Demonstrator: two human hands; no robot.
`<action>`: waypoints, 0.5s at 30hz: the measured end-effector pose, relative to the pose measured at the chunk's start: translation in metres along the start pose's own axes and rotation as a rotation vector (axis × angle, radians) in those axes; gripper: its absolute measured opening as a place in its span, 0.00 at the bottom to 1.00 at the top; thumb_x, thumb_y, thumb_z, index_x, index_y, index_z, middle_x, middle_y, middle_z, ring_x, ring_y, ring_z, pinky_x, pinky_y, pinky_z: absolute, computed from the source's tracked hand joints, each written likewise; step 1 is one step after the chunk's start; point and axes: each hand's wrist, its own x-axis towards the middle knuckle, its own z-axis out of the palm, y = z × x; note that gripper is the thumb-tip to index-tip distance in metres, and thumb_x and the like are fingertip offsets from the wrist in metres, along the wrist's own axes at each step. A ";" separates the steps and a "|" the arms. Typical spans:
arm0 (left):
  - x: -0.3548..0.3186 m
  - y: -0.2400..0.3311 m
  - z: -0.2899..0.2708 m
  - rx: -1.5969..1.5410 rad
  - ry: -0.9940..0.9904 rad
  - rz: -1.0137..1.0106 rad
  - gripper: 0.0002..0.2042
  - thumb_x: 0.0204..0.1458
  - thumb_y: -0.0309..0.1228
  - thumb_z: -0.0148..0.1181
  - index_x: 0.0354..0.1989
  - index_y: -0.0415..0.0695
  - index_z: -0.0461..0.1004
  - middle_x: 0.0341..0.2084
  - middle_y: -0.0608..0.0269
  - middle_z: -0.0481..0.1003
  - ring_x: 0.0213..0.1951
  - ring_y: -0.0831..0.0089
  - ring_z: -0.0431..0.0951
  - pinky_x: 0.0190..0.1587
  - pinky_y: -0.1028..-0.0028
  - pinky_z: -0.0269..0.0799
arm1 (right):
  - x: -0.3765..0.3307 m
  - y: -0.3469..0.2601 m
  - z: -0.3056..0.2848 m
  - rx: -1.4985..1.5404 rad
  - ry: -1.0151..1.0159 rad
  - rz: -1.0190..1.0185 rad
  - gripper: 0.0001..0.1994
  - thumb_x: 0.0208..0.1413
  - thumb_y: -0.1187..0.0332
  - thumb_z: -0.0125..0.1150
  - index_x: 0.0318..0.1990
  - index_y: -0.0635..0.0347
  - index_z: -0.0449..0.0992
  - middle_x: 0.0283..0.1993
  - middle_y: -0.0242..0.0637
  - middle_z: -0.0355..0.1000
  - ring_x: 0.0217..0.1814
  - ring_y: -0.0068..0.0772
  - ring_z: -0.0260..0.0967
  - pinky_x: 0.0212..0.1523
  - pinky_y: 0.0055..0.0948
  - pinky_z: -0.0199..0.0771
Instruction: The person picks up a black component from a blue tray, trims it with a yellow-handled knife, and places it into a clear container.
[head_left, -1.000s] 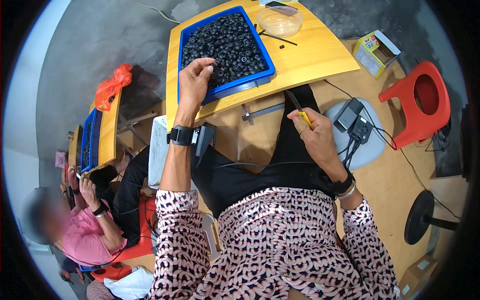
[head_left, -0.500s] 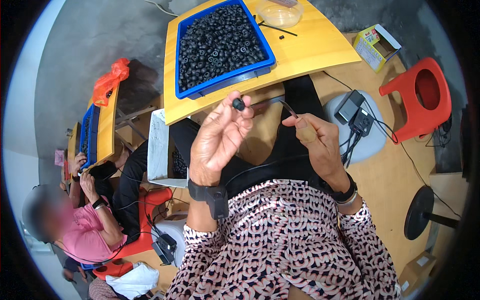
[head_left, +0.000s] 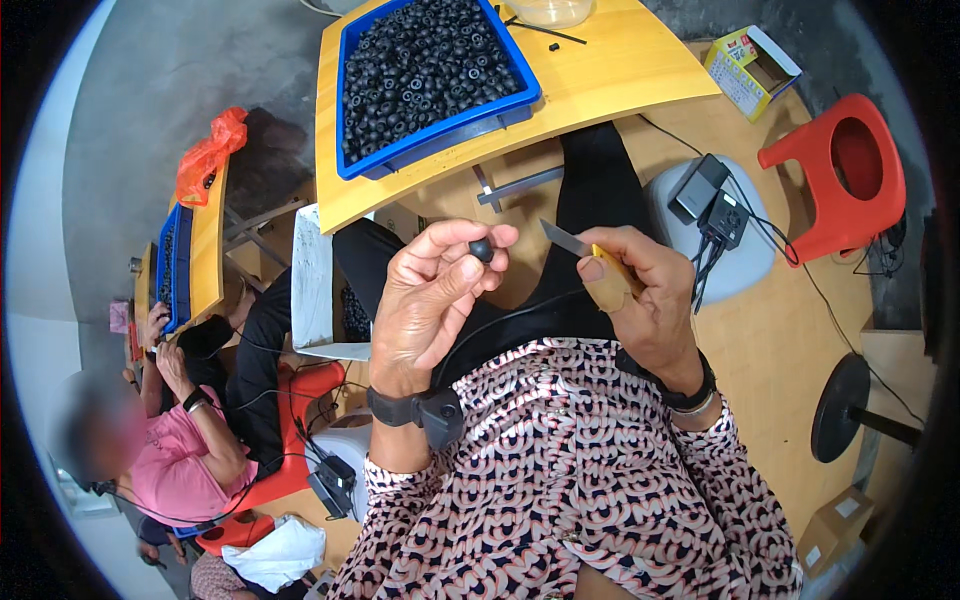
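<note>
Workshop floor of grey concrete, yellow worktop (head_left: 640,70) ahead carrying a blue tray (head_left: 440,130) heaped with small black round parts. Left hand (head_left: 430,300) raised above the lap, fingers pinched narrow on one small black part (head_left: 482,249) at thumb and fingertip. Right hand (head_left: 640,300) closed around a yellow-handled knife (head_left: 585,247), blade tip pointing at the part, close but apart. Step in hand looks like trimming: part presented, blade not yet on it. Next move probably calls for a steady pinch and a short controlled cut (blade faces the left fingertips). Another person works at a similar tray, far left.
</note>
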 end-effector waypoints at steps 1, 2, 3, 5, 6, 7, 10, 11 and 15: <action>-0.001 -0.001 -0.001 -0.001 0.002 -0.002 0.13 0.50 0.20 0.55 0.45 0.37 0.69 0.43 0.50 0.72 0.39 0.71 0.74 0.40 0.77 0.70 | -0.001 0.001 0.002 0.000 -0.001 0.003 0.11 0.51 0.66 0.59 0.34 0.67 0.72 0.21 0.36 0.68 0.21 0.17 0.61 0.20 0.20 0.59; -0.003 -0.002 -0.003 0.004 -0.010 0.018 0.13 0.49 0.20 0.55 0.45 0.37 0.70 0.43 0.50 0.72 0.38 0.71 0.74 0.40 0.77 0.70 | -0.002 0.002 0.005 0.034 0.022 0.031 0.10 0.50 0.68 0.60 0.34 0.66 0.71 0.22 0.36 0.68 0.21 0.17 0.61 0.20 0.19 0.60; -0.004 -0.003 -0.004 0.009 -0.022 0.038 0.13 0.49 0.20 0.55 0.45 0.37 0.70 0.42 0.50 0.72 0.38 0.71 0.74 0.40 0.77 0.70 | -0.002 0.002 0.007 0.067 0.044 0.058 0.10 0.49 0.69 0.60 0.35 0.66 0.70 0.22 0.37 0.69 0.21 0.16 0.62 0.20 0.18 0.60; -0.006 -0.001 -0.007 -0.037 -0.055 0.018 0.13 0.49 0.21 0.55 0.45 0.37 0.70 0.42 0.51 0.72 0.38 0.71 0.73 0.39 0.77 0.69 | -0.002 0.002 0.010 0.080 0.046 0.044 0.10 0.48 0.70 0.61 0.35 0.66 0.69 0.22 0.37 0.69 0.22 0.16 0.63 0.21 0.17 0.62; -0.007 -0.001 -0.009 -0.083 -0.092 0.000 0.13 0.49 0.21 0.55 0.45 0.37 0.70 0.41 0.51 0.72 0.37 0.71 0.73 0.39 0.77 0.69 | -0.002 0.003 0.011 0.090 0.050 0.026 0.11 0.47 0.71 0.62 0.35 0.65 0.68 0.23 0.37 0.69 0.22 0.16 0.64 0.22 0.16 0.63; -0.007 -0.001 -0.008 -0.083 -0.088 0.000 0.13 0.49 0.21 0.55 0.45 0.37 0.70 0.41 0.51 0.72 0.37 0.71 0.73 0.39 0.77 0.69 | -0.001 0.003 0.012 0.092 0.047 0.028 0.11 0.47 0.71 0.62 0.35 0.65 0.68 0.23 0.37 0.69 0.22 0.16 0.64 0.22 0.16 0.63; -0.009 0.000 -0.003 -0.142 -0.055 0.013 0.14 0.50 0.22 0.55 0.46 0.38 0.70 0.40 0.51 0.72 0.36 0.71 0.71 0.38 0.77 0.68 | -0.002 0.004 0.014 0.073 0.067 -0.021 0.10 0.47 0.71 0.62 0.34 0.65 0.69 0.24 0.38 0.71 0.24 0.18 0.68 0.25 0.17 0.66; -0.010 0.001 0.000 -0.189 -0.035 -0.008 0.14 0.50 0.22 0.54 0.46 0.38 0.70 0.40 0.51 0.72 0.35 0.71 0.71 0.37 0.78 0.67 | -0.002 0.006 0.014 0.060 0.071 -0.043 0.10 0.46 0.71 0.63 0.34 0.65 0.69 0.24 0.38 0.71 0.24 0.20 0.69 0.26 0.18 0.67; -0.013 -0.003 -0.002 -0.240 -0.041 -0.016 0.13 0.51 0.22 0.53 0.47 0.38 0.70 0.40 0.51 0.72 0.35 0.72 0.70 0.36 0.78 0.66 | -0.003 0.004 0.012 0.002 0.065 -0.096 0.10 0.44 0.72 0.64 0.32 0.65 0.70 0.24 0.38 0.71 0.25 0.24 0.71 0.27 0.20 0.69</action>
